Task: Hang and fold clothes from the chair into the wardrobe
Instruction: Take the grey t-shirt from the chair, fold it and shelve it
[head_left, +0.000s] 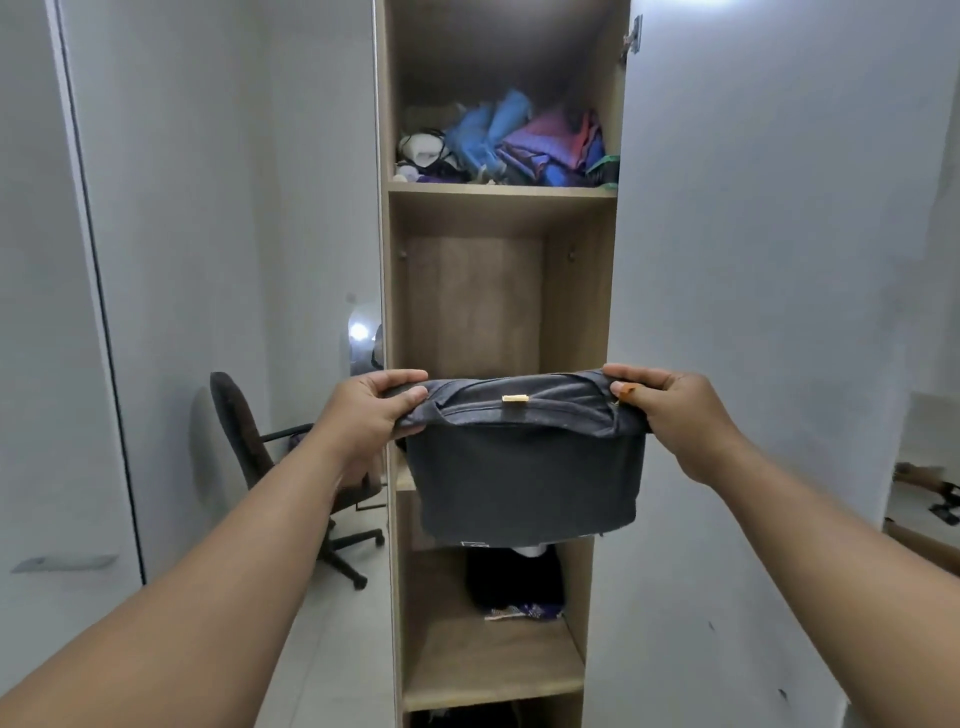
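Fingers of left hand (382, 410) and right hand (675, 415) pinch opposite top corners of folded dark garment (524, 467), held level before wardrobe (498, 301) middle shelf; placing step judged underway, next requiring flat forward slide onto shelf.

Dark grey garment (524, 467) with gold tag (515, 398), tan wood-grain wardrobe (498, 205), blue-purple clothes (524, 145), black chair (244, 436)

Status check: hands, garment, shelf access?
Left hand and right hand each grip an end of the folded dark garment. Held level at the bare middle shelf. Nothing blocking.
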